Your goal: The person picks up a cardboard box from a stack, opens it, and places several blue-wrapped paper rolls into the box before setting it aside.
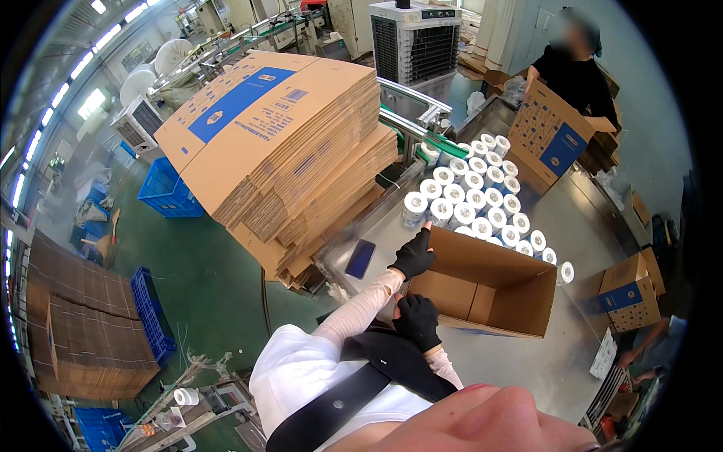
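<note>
An open cardboard box stands on the metal table in front of me, its inside bare. My left hand, in a black fingerless glove, is closed on the box's far left corner, a fingertip showing at the rim. Gloved alike, my right hand has its fingers curled at the near left corner, against the box; part of its grip is hidden. Just beyond the box, several white rolls in clear wrap stand upright in a tight group. A dark phone lies left of my left hand.
A tall stack of flattened cartons rises at the left of the metal table. Across it, a person handles another carton. A smaller carton stands at right. A blue crate sits on the green floor.
</note>
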Motion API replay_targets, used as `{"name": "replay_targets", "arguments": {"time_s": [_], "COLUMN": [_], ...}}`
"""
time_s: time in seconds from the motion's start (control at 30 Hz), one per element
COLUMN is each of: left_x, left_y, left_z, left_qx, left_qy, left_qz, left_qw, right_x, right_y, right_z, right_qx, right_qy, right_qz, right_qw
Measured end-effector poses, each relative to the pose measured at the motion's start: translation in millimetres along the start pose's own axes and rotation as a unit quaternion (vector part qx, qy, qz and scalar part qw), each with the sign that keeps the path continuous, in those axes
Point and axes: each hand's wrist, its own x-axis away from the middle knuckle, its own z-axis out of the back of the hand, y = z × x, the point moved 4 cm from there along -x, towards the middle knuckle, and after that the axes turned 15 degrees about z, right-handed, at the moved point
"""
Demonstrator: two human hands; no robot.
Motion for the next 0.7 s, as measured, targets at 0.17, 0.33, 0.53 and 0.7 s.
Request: {"name": "replay_targets", "arguments": {"time_s": [0.17, 0.33, 0.53, 0.7], "left_x": [-0.3, 5.4, 9.4, 10.8], "left_y": [-5.5, 0.5, -0.8, 2.1], "left_z": [-3.1, 0.5, 2.0, 3.9], "left_qx": [-0.005, -0.015, -0.014, -0.005], "left_qy": [0.0, -0.013, -0.002, -0.022], "left_qz": [-0.002, 0.021, 0.02, 0.038], "left_qw": [1.0, 1.0, 1.0, 0.999], "right_x": [1.3, 5.0, 4.5, 5.5], "right_y": [-1.3, -0.9, -4.2, -4.5], "right_z": [-0.9, -3.0, -1.7, -2.1], "right_qx": [-0.01, -0.01, -0.006, -0.001], "right_qy": [0.002, -0.002, 0.002, 0.003], "right_qz": [0.001, 0.003, 0.005, 0.008], "right_qw": [1.0, 1.0, 1.0, 1.0]}}
